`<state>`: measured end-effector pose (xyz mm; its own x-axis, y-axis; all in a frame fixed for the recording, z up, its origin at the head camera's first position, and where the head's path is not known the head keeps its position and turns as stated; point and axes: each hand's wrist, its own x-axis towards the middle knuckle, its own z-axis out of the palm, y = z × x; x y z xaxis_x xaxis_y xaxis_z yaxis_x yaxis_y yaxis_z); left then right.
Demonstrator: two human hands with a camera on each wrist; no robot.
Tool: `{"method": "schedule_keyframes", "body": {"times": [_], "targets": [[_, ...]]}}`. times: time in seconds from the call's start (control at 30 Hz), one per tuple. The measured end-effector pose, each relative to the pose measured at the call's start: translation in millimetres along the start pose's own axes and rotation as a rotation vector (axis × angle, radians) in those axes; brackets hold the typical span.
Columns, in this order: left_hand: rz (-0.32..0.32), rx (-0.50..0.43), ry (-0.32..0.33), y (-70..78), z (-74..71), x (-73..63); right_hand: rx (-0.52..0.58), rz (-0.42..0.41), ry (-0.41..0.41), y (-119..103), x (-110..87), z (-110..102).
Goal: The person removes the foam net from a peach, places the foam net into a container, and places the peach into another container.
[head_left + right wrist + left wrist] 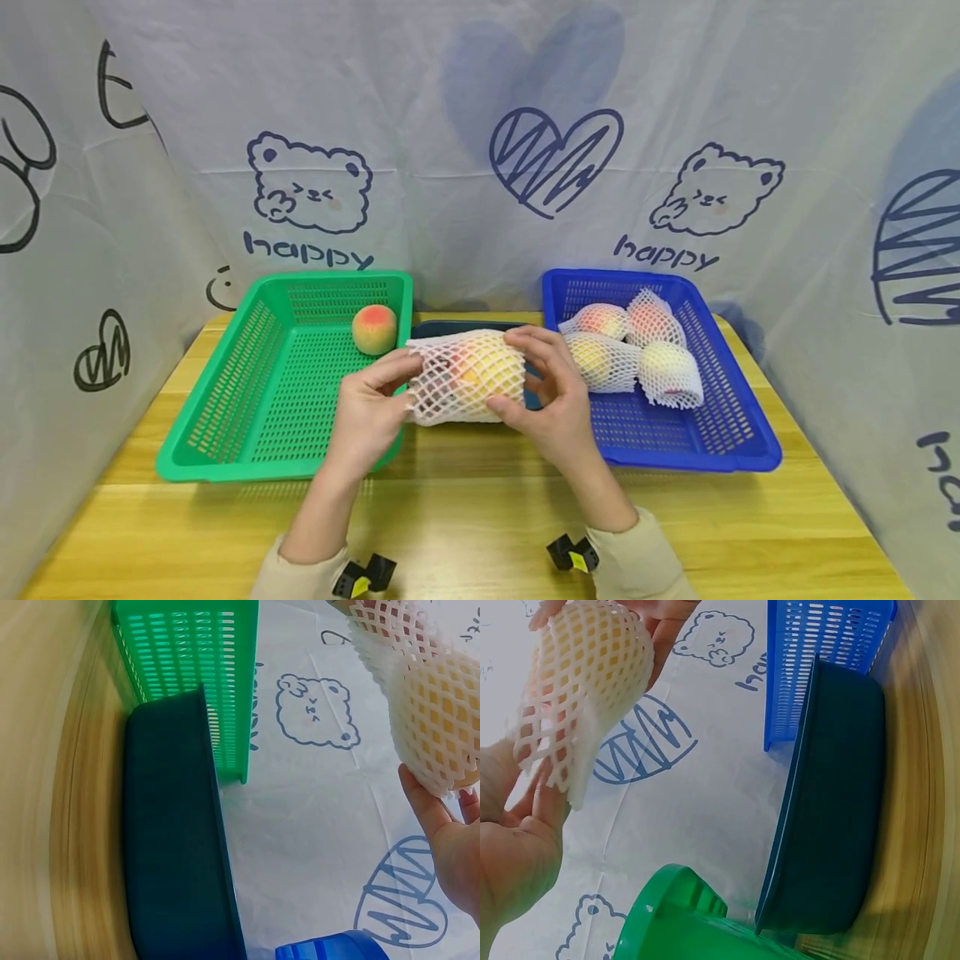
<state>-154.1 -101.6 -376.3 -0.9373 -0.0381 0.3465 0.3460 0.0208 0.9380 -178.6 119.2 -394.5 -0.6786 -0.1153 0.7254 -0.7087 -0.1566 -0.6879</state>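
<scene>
Between both hands, raised above the table, is a yellow and red peach [483, 371] inside a white foam net sleeve [431, 392]. My left hand [371, 408] pinches the sleeve's loose left end, with some fingertips inside its opening. At the other end, my right hand [555, 392] holds the peach through the net, thumb at the front and fingers over the top. The left wrist view shows the netted peach [592, 652] filling the sleeve's far part. In the right wrist view, fingers touch the closed-up end of the net sleeve [435, 712].
A green basket [176, 417] at left holds one bare peach [374, 329]. The blue basket [750, 417] at right holds several netted peaches [671, 371]. Behind the hands stands a dark teal bin [832, 802] on the wooden table [465, 517]. Printed cloth [450, 225] hangs around it.
</scene>
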Motion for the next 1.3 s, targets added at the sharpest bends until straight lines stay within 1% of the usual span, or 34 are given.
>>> {"method": "schedule_keyframes", "body": {"times": [0.1,0.17,0.23,0.37,0.43,0.5,0.6,0.83,0.97,1.1,1.3], "targets": [[-0.097,-0.008,-0.085,2.3,-1.6,-0.1,-0.013,0.018,0.001,0,-0.8,0],[-0.128,-0.003,-0.146,3.0,-2.0,0.0,-0.024,0.030,0.000,0,-1.2,1],[-0.120,0.015,-0.188,3.0,-1.5,0.3,-0.032,0.040,-0.003,1,-1.5,1],[-0.053,0.011,-0.246,0.6,0.0,0.7,-0.034,0.053,-0.021,1,-2.5,3],[-0.033,0.004,-0.259,-0.8,0.4,0.5,-0.033,0.058,-0.039,1,-3.2,4],[-0.028,-0.001,-0.277,-1.7,0.3,0.2,-0.033,0.064,-0.060,2,-4.0,6],[-0.030,0.016,-0.293,-2.5,-0.6,-0.6,-0.035,0.071,-0.086,2,-5.3,7],[-0.039,0.031,-0.313,-1.1,-2.8,-1.8,-0.059,0.072,-0.112,1,-5.6,7],[-0.033,0.021,-0.309,-0.9,-2.9,-1.8,-0.058,0.074,-0.118,1,-4.5,4],[-0.027,0.008,-0.298,-0.8,-2.5,-1.2,-0.031,0.083,-0.117,0,-3.1,0],[-0.009,0.012,-0.288,-2.3,-3.6,-0.7,0.011,0.086,-0.125,-1,-3.2,-2]]}}
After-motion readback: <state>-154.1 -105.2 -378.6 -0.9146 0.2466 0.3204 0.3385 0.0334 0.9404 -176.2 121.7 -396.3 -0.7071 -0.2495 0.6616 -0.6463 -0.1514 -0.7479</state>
